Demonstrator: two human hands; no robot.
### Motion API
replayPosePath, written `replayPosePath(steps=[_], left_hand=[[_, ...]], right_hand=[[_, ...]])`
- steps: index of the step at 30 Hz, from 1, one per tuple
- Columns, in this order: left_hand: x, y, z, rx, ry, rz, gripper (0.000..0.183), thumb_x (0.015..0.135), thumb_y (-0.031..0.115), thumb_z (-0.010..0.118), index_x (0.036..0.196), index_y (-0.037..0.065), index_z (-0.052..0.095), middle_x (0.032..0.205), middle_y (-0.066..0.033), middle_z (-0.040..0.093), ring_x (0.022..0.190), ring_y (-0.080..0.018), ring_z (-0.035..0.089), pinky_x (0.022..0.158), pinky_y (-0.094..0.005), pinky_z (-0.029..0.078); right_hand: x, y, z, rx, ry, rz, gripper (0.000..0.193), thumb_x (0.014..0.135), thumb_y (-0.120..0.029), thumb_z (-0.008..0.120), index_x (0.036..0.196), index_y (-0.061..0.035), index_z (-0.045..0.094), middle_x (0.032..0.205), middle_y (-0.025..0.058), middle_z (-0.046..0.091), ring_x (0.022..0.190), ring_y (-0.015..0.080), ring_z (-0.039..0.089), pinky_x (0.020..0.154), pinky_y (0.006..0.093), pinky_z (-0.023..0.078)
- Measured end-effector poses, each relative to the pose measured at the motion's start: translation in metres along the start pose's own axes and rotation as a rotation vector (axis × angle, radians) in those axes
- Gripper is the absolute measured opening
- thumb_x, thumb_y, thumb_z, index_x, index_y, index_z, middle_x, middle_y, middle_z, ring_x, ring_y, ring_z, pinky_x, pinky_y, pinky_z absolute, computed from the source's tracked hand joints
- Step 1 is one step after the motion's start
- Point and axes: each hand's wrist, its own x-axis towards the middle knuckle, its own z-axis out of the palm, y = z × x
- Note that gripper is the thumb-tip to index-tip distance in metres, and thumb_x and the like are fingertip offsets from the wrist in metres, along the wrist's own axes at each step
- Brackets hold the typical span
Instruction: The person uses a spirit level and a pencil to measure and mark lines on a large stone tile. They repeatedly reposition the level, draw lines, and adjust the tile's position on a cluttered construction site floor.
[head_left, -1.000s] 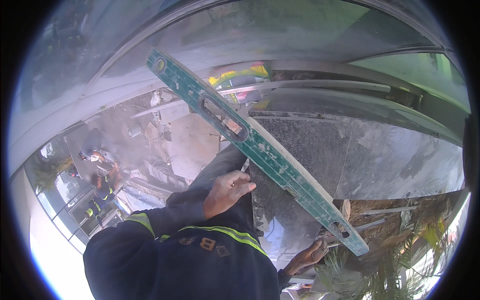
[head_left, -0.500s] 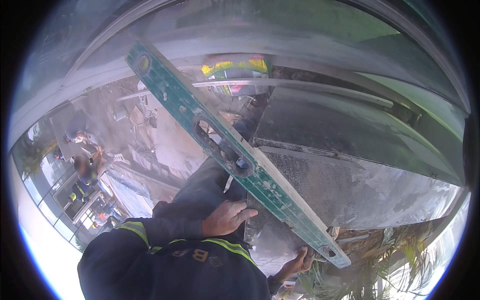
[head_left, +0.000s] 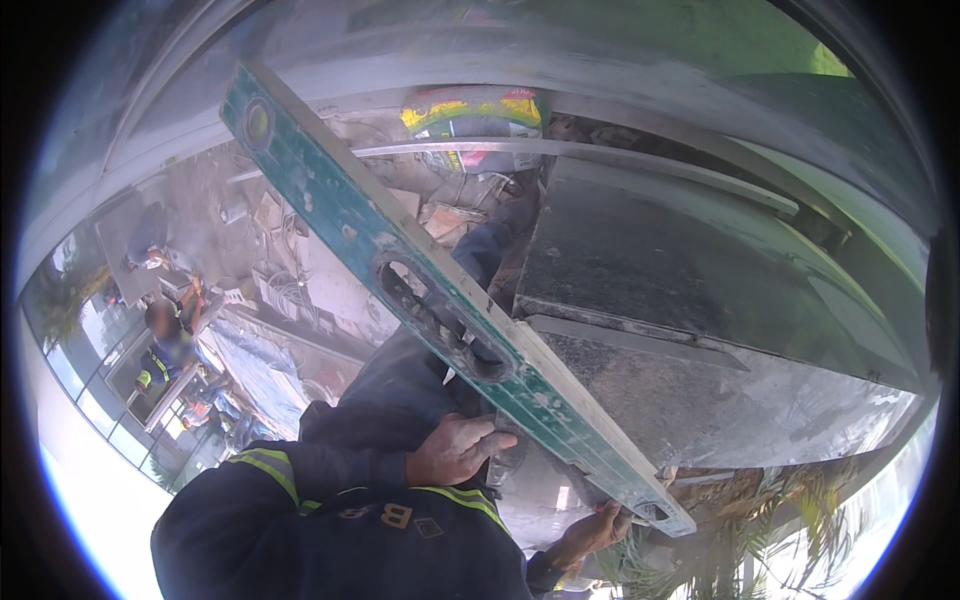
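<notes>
A long green spirit level, spattered with pale dust and with oblong holes, lies diagonally across the view from upper left to lower right. At its lower right end is my right hand, its fingers curled against the level's edge. My left hand is beside the near edge of the level, fingers bent together and pointing right. Whatever it grips, if anything, is hidden. Under and beyond the level lies a grey stone slab, rough and dusty on top. A smooth dark panel rises behind it.
A thin pale strip runs behind the dark panel. A colourful bag stands at the far side. Debris and a blue sheet lie at left, where other people work. Palm leaves hang at lower right.
The level's far end has shifted up and to the left, while its lower end stays by my right hand. My left hand has dropped slightly.
</notes>
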Motion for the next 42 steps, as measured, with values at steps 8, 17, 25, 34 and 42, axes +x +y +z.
replayPosePath(steps=[8, 17, 25, 34, 42], left_hand=[[0.006, -0.002, 0.008, -0.012, 0.169, 0.178, 0.037, 0.100, 0.026, 0.070, 0.076, 0.000, 0.060, 0.066, -0.0206, 0.055, 0.063, -0.0424, 0.060, 0.057, -0.0473, 0.043], [0.007, 0.000, 0.002, 0.083, 0.120, 0.311, 0.022, 0.103, 0.023, 0.065, 0.100, 0.001, 0.069, 0.074, -0.0180, 0.058, 0.071, -0.0383, 0.062, 0.060, -0.0455, 0.044], [0.010, 0.014, 0.001, -0.054, 0.110, 0.251, 0.019, 0.103, 0.019, 0.063, 0.111, 0.003, 0.071, 0.081, -0.0153, 0.062, 0.071, -0.0352, 0.063, 0.063, -0.0432, 0.048], [0.009, 0.013, -0.001, -0.073, 0.070, 0.194, 0.019, 0.102, 0.017, 0.065, 0.113, 0.003, 0.071, 0.084, -0.0152, 0.065, 0.073, -0.0341, 0.064, 0.062, -0.0419, 0.048], [0.007, -0.008, 0.001, 0.135, 0.072, 0.377, 0.021, 0.098, 0.011, 0.066, 0.118, 0.005, 0.069, 0.087, -0.0117, 0.065, 0.070, -0.0288, 0.064, 0.057, -0.0412, 0.048]], right_hand=[[0.000, -0.003, 0.002, 0.032, 0.008, 0.011, 0.040, 0.096, -0.037, 0.075, 0.111, -0.0005, 0.074, 0.086, -0.0014, 0.058, 0.078, 0.0115, 0.046, 0.071, 0.0304, 0.035], [0.001, 0.000, 0.000, 0.026, 0.010, 0.017, 0.039, 0.097, -0.037, 0.074, 0.108, 0.0001, 0.073, 0.084, -0.0013, 0.057, 0.078, 0.0117, 0.046, 0.071, 0.0305, 0.035], [-0.001, -0.010, 0.005, 0.005, 0.028, 0.035, 0.037, 0.098, -0.036, 0.073, 0.107, 0.0006, 0.073, 0.084, -0.0007, 0.058, 0.078, 0.0117, 0.047, 0.070, 0.0303, 0.035], [0.002, 0.001, 0.000, -0.012, 0.044, 0.039, 0.033, 0.098, -0.033, 0.073, 0.107, -0.0012, 0.074, 0.080, -0.0020, 0.058, 0.074, 0.0103, 0.047, 0.069, 0.0293, 0.034], [0.001, -0.015, 0.010, -0.022, 0.066, 0.070, 0.032, 0.099, -0.032, 0.071, 0.108, -0.0015, 0.074, 0.083, -0.0016, 0.059, 0.076, 0.0102, 0.048, 0.069, 0.0292, 0.034]])
